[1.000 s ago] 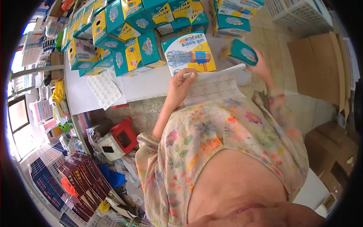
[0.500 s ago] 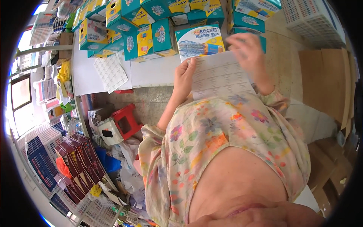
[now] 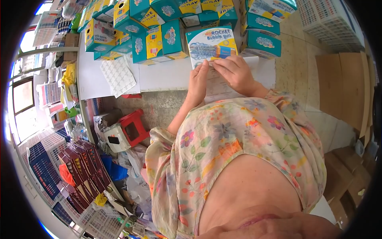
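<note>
Between my hands is a white sheet of printed labels (image 3: 216, 84), partly hidden by the right hand and by my blouse. My left hand (image 3: 197, 81) grips its left edge, thumb on top. My right hand (image 3: 238, 75) is closed in a pinch at the sheet's upper edge, its fingertips close to the left thumb; whether a single label is between them is too small to see. Just beyond my fingertips stands a bubble gun box (image 3: 211, 42), white, teal and yellow, its picture side facing me.
Several teal and yellow boxes (image 3: 174, 38) are stacked along the back of the white table (image 3: 159, 77). Another label sheet (image 3: 118, 77) lies at the table's left. A red stool (image 3: 134, 127) is below on the floor, and cardboard (image 3: 340, 85) leans at the right.
My right hand has come left and down from above the sheet's right side to its upper edge beside the left thumb. The left hand still holds the sheet.
</note>
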Tool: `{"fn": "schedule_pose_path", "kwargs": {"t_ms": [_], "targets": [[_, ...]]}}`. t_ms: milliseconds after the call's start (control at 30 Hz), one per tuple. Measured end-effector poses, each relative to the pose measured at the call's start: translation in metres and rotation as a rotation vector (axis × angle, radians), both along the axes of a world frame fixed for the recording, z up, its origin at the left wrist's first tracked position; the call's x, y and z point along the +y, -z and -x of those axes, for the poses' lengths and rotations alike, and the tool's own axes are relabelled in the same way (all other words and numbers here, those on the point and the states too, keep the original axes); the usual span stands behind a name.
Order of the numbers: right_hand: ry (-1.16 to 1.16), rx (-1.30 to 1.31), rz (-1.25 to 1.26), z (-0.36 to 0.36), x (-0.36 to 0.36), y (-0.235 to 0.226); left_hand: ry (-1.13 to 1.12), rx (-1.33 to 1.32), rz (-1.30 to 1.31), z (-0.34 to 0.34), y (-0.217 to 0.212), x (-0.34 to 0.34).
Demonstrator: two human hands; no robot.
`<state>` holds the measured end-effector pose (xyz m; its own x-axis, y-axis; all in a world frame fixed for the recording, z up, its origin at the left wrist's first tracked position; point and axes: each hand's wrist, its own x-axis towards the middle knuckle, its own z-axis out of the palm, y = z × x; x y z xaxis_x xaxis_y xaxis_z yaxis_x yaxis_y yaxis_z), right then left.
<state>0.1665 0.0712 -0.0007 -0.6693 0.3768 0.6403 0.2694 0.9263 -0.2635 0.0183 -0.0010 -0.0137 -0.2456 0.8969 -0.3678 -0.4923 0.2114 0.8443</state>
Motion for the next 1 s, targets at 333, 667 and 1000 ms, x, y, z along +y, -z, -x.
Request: {"fn": "schedule_pose_path", "kwargs": {"t_ms": [333, 667, 1000], "targets": [[-0.132, 0.102, 0.093, -0.009, -0.002, 0.019, 0.096, -0.224, 0.201, 0.016, 0.016, -0.002], [-0.262, 0.092, 0.086, -0.022, 0.002, -0.011, 0.250, 0.067, 0.200, 0.025, -0.009, 0.002], [-0.022, 0.061, 0.767, -0.044, 0.057, 0.007, 0.921, 0.968, -0.323, -0.003, -0.028, -0.015]]}}
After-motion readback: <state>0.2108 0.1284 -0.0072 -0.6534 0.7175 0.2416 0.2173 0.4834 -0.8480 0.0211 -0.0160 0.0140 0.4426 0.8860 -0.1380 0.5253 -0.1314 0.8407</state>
